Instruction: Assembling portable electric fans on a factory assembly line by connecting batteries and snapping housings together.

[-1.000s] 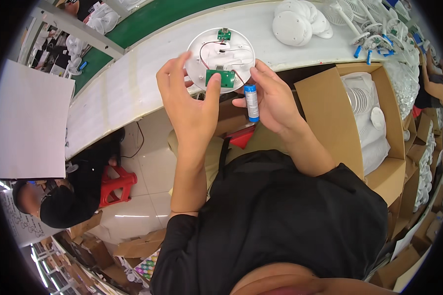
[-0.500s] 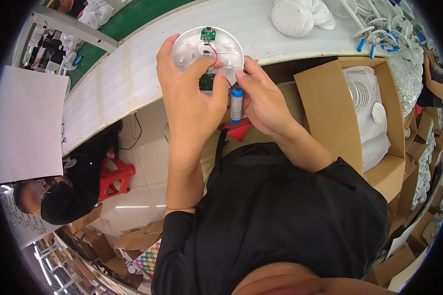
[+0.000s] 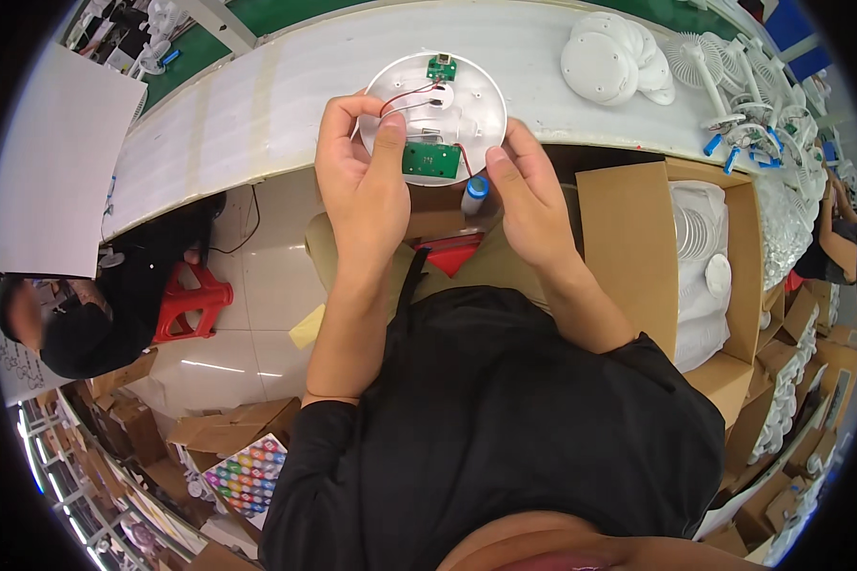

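Between my two hands is a round white plastic fan base (image 3: 486,105), its hollow inner side facing up. My left hand (image 3: 367,176) grips the left rim, thumb reaching inside by a thin red wire. My right hand (image 3: 531,190) is closed on the right rim, thumb on the edge. Inside the base sit a small green circuit board (image 3: 441,68) at the far rim and a larger green circuit board (image 3: 431,161) at the near side. A blue-ended cylindrical battery (image 3: 475,195) hangs from a wire below the near rim, beside my right hand.
A long white worktable (image 3: 286,86) curves across. At its far right lie stacked white round bases (image 3: 605,62) and white fans (image 3: 700,71) with blue batteries. An open cardboard box (image 3: 628,257) with wrapped white parts stands right. At left, a person (image 3: 86,324) sits near a red stool (image 3: 192,300).
My left fingers have left the middle of the base and now hold its left rim. The larger board is uncovered. The base has shifted right in view, and the battery hangs foreshortened.
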`<state>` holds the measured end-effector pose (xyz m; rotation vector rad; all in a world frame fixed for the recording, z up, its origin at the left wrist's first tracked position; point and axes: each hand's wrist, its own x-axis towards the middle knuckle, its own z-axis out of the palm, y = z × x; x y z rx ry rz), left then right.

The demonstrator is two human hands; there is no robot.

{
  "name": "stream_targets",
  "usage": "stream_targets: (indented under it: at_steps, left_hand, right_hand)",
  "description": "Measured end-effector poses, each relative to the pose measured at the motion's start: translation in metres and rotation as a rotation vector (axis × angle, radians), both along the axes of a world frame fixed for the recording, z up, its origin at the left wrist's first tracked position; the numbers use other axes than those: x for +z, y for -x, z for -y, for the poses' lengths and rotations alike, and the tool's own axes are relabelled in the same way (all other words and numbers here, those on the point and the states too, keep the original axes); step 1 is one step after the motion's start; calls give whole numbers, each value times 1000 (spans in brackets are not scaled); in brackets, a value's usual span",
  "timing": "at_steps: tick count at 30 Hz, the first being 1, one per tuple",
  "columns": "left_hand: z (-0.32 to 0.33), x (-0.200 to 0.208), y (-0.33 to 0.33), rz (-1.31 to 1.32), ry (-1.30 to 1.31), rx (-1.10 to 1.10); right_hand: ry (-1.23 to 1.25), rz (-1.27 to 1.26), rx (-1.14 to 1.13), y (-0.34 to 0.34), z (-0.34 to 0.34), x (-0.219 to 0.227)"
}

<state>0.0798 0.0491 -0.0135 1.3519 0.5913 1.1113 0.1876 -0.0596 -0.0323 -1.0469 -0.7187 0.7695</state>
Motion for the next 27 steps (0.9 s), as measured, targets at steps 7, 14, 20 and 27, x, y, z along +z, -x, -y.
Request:
stream_targets:
  at_steps: [7,14,20,27]
  left_hand:
    - [2,-7,-3,110,38,37]
    - [-5,-3,10,187,139,-192]
    - [-12,-11,18,54,-24,-191]
    - [-28,8,22,-221,-172,-241]
  right_hand:
    - [-143,1439,-307,-29,-43,44]
    - [-201,1322,-193,-29,-61,54]
    - [-135,1180,-128,-21,-64,58]
    - [-110,1107,-23,-40,-77,48]
